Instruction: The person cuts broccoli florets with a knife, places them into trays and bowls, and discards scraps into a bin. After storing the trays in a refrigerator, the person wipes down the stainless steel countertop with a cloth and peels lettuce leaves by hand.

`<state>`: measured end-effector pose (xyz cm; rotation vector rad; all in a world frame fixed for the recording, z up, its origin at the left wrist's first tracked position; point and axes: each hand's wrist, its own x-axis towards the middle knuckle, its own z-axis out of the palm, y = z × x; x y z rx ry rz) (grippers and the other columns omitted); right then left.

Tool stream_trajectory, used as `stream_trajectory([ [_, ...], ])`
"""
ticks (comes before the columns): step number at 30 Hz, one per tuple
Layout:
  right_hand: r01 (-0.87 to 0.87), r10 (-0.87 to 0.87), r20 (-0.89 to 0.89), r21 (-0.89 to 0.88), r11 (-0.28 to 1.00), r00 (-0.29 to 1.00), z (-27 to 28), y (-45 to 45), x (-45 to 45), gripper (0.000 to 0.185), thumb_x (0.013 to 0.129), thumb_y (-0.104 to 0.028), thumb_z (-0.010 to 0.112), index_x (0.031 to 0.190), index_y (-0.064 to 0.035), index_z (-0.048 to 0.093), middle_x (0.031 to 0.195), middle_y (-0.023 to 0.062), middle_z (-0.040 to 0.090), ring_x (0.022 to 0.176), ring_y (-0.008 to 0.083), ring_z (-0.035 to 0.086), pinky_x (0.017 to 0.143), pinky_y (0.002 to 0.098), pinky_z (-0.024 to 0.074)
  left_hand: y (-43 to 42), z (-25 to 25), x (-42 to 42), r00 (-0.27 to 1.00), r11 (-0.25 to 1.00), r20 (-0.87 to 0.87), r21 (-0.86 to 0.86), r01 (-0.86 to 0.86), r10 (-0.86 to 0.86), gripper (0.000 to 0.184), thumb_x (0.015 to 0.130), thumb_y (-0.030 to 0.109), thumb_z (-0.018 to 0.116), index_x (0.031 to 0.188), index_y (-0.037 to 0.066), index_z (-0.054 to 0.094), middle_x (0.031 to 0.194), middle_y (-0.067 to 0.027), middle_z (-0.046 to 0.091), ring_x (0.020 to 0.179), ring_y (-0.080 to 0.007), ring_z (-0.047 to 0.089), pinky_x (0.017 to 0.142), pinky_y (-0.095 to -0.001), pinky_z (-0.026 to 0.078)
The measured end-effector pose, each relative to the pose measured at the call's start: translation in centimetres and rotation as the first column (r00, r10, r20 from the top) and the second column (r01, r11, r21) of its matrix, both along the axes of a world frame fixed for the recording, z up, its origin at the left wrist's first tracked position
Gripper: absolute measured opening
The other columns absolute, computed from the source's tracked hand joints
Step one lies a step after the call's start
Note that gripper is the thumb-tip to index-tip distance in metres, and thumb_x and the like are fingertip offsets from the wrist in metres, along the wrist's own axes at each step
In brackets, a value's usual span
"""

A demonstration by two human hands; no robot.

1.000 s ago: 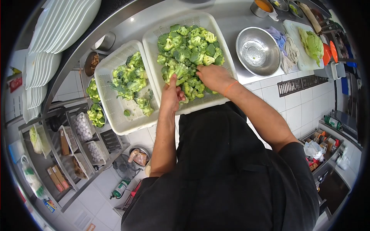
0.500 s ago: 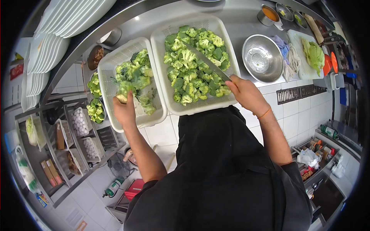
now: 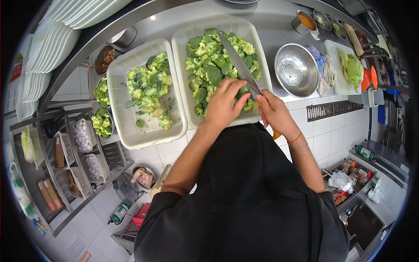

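Note:
My right hand [image 3: 277, 114] is wrapped round the yellow handle of a large kitchen knife [image 3: 238, 61]. Its blade points up and to the left across the right-hand basket. Beside the blade, my left hand [image 3: 223, 104] is over the near part of that basket, with a broccoli floret [image 3: 242, 92] between thumb and fingers. Cut broccoli [image 3: 213, 73] is heaped in the white perforated basket [image 3: 180, 48]. To its left, a second white basket [image 3: 117, 74] contains broccoli pieces [image 3: 150, 89], some with thick stems.
A steel bowl [image 3: 297, 70] stands right of the baskets, beside crumpled cloths [image 3: 328, 72]. Lettuce [image 3: 350, 67] lies on a white cutting board [image 3: 345, 85]. Stacked white plates [image 3: 52, 52] occupy the upper left. Bowls of broccoli [image 3: 102, 123] sit left of the baskets, above a shelf rack [image 3: 65, 209].
My left hand has left the broccoli in the left basket and come across to the right basket, near the knife. The right hand still holds the knife, its blade now angled more steeply.

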<state>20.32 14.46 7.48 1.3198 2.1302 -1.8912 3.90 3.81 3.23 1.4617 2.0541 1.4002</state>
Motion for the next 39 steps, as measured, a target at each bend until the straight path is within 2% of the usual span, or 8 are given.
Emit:
stream_trajectory([
  [9, 0.117, -0.119, 0.036, 0.042, 0.992, 0.992, 0.7, 0.6, 2.3, 0.03, 0.109, -0.03, 0.048, 0.092, -0.0056, 0.049, 0.068, 0.0012, 0.05, 0.046, 0.0075, 0.048, 0.041, 0.026, 0.0423, -0.6, -2.9, -3.4, 0.974, 0.963, -0.22, -0.27, -0.002, -0.06, 0.022, 0.086, 0.012, 0.072, 0.107, 0.009, 0.068, 0.116, -0.0106, 0.064, 0.108, -0.0337, 0.062, 0.097, -0.0443, 0.05],
  [13, 0.147, -0.147, 0.04, 0.021, 0.989, 0.988, 0.5, 1.2, 3.2, 0.03, 0.109, -0.03, 0.048, 0.09, -0.0059, 0.048, 0.068, 0.0003, 0.048, 0.046, 0.007, 0.046, 0.042, 0.0253, 0.0409, 0.7, -2.5, -6.8, 0.903, 0.896, -0.4, -0.441, -0.043, -0.153, 0.051, 0.083, 0.004, 0.069, 0.132, 0.013, 0.06, 0.142, -0.012, 0.052, 0.134, -0.0367, 0.049, 0.113, -0.0484, 0.04],
  [17, 0.159, -0.161, 0.034, 0.073, 0.985, 0.986, 0.0, 2.3, 3.5, 0.031, 0.108, -0.03, 0.049, 0.092, -0.0028, 0.051, 0.065, 0.0031, 0.051, 0.045, 0.0099, 0.048, 0.044, 0.0289, 0.0424, 1.8, -3.7, -9.5, 0.955, 0.805, -0.208, -0.591, 0.049, -0.21, 0.062, 0.084, 0.008, 0.072, 0.142, 0.017, 0.053, 0.152, -0.0123, 0.045, 0.136, -0.0361, 0.049, 0.116, -0.0473, 0.038],
  [18, 0.165, -0.168, 0.027, 0.089, 0.982, 0.985, 0.1, 2.4, 3.7, 0.031, 0.108, -0.03, 0.049, 0.092, -0.0031, 0.05, 0.065, 0.0032, 0.051, 0.045, 0.01, 0.048, 0.044, 0.029, 0.0423, 1.6, -4.4, -10.1, 0.931, 0.888, -0.304, -0.457, 0.045, -0.204, 0.06, 0.088, 0.017, 0.074, 0.144, 0.014, 0.05, 0.134, -0.0165, 0.06, 0.117, -0.0322, 0.064, 0.102, -0.0427, 0.051],
  [23, 0.157, -0.16, 0.056, 0.049, 0.986, 0.986, 0.5, 2.3, 3.8, 0.031, 0.108, -0.03, 0.05, 0.093, -0.0036, 0.051, 0.064, 0.0019, 0.05, 0.047, 0.008, 0.048, 0.043, 0.0282, 0.0422, 2.8, -2.4, -11.4, 0.922, 0.884, 0.342, -0.468, 0.0, 0.181, 0.071, 0.099, 0.046, 0.064, 0.143, -0.006, 0.043, 0.088, -0.0161, 0.071, 0.071, -0.021, 0.07, 0.069, -0.0348, 0.058],
  [26, -0.049, 0.03, 0.086, 0.225, 0.973, 0.996, -0.6, 1.9, 3.0, 0.029, 0.106, -0.029, 0.051, 0.097, -0.0006, 0.053, 0.066, 0.0172, 0.058, 0.058, 0.0339, 0.06, 0.054, 0.0424, 0.0463, 4.4, -3.0, -11.3, 0.871, 0.707, 0.315, -0.706, -0.05, 0.376, 0.073, 0.101, 0.051, 0.056, 0.138, -0.01, 0.044, 0.096, -0.023, 0.07, 0.08, -0.0267, 0.072, 0.074, -0.0379, 0.059],
  [29, -0.197, 0.156, 0.157, 0.291, 0.936, 0.975, 0.6, 1.5, 1.8, 0.029, 0.105, -0.028, 0.052, 0.1, 0.0011, 0.054, 0.072, 0.0266, 0.061, 0.075, 0.0498, 0.06, 0.065, 0.0526, 0.0448, 4.5, -5.5, -10.5, 0.89, 0.762, -0.344, -0.475, -0.44, 0.299, 0.067, 0.103, 0.048, 0.053, 0.139, -0.007, 0.045, 0.106, -0.0282, 0.067, 0.088, -0.034, 0.071, 0.079, -0.0428, 0.059],
  [39, -0.333, 0.279, 0.197, 0.347, 0.877, 0.94, -1.4, 1.1, 0.6, 0.028, 0.105, -0.027, 0.052, 0.099, 0.0002, 0.052, 0.071, 0.0255, 0.061, 0.074, 0.0486, 0.061, 0.066, 0.0565, 0.0451, 0.8, -4.3, -11.9, 0.988, 0.922, 0.038, -0.365, -0.127, 0.151, 0.038, 0.09, -0.003, 0.055, 0.125, 0.007, 0.064, 0.112, -0.0184, 0.061, 0.082, -0.0268, 0.067, 0.076, -0.0361, 0.056],
])
